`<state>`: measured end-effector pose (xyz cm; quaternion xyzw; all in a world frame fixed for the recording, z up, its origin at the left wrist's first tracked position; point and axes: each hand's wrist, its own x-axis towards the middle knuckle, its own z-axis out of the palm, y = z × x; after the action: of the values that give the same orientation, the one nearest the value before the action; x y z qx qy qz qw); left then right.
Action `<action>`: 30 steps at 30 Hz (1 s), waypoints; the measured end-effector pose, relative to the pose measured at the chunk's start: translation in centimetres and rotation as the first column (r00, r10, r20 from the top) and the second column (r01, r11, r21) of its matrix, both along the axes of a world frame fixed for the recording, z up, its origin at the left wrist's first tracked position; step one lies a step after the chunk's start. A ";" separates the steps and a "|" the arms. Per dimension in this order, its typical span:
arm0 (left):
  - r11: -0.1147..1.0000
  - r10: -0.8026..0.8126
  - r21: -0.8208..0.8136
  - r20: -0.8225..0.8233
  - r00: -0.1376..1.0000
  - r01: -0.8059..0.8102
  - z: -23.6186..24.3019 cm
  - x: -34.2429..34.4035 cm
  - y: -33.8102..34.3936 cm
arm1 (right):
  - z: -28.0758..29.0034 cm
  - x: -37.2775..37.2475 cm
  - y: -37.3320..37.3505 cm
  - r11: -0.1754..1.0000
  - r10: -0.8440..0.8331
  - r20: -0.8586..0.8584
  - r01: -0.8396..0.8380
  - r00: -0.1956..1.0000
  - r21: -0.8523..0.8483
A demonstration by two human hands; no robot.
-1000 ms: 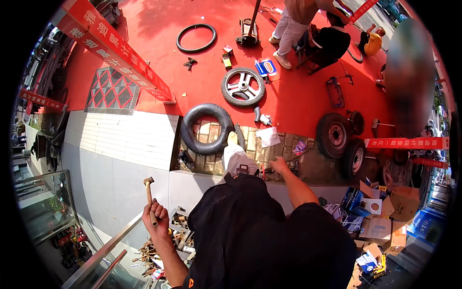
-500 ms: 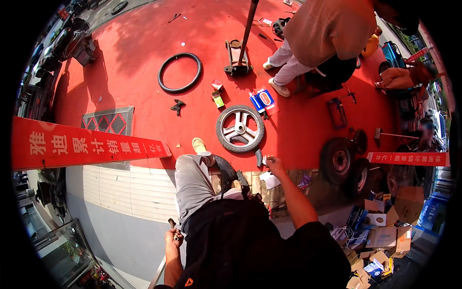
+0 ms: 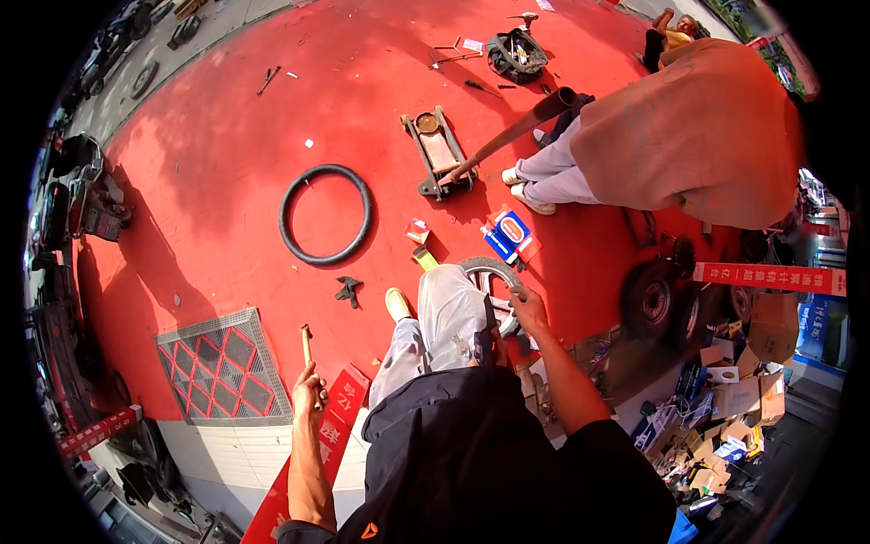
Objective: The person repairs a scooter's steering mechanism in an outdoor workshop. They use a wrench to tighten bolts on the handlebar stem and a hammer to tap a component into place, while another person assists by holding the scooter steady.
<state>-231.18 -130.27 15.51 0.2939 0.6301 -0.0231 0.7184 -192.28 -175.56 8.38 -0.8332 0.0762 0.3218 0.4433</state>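
Note:
My left hand (image 3: 310,390) is closed round a metal bar-shaped hand tool (image 3: 306,344) with a short bent head, pointing up and away from me. My right hand (image 3: 529,310) is beside my right knee, in front of the wheel (image 3: 482,265), with its fingers curled in; what they hold, if anything, I cannot make out. The wheel has a black tyre and a silver spoked rim, and lies on the red ground cover partly hidden by my knee. Past it lie a blue and white box (image 3: 513,229), a small green box (image 3: 424,258) and a small red box (image 3: 417,230).
A black inner tube (image 3: 367,204) lies ahead, near a floor jack (image 3: 439,150) with a long handle. A person (image 3: 684,136) in brown stands at right. Wheels (image 3: 652,299) and torn cartons (image 3: 725,417) fill the right side. A red banner (image 3: 340,403) and floor grille (image 3: 225,367) are left.
I have moved forward, and my knee now covers part of the wheel. My left hand has swung ahead with the tool. White material near my right hand no longer shows.

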 end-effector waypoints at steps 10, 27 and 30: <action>0.919 -0.191 0.323 -0.134 0.972 0.225 0.9 29.4 25.8 | -2.5 27.5 40.1 0.911 -0.062 -0.030 0.069 0.998 0.407; 0.809 -0.566 -0.257 -0.584 0.582 0.529 -7.3 71.3 54.6 | -3.2 68.2 49.8 0.802 -0.567 -0.170 0.587 0.806 0.110; 0.740 -0.668 -0.285 -0.416 0.617 0.609 -9.4 87.0 59.0 | -7.9 67.0 44.3 0.680 -0.730 -0.173 0.730 0.662 -0.076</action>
<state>-144.15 -71.28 6.09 0.4402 0.6426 -0.3877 0.4930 -125.26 -131.22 0.48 -0.6984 0.4449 0.1950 0.5257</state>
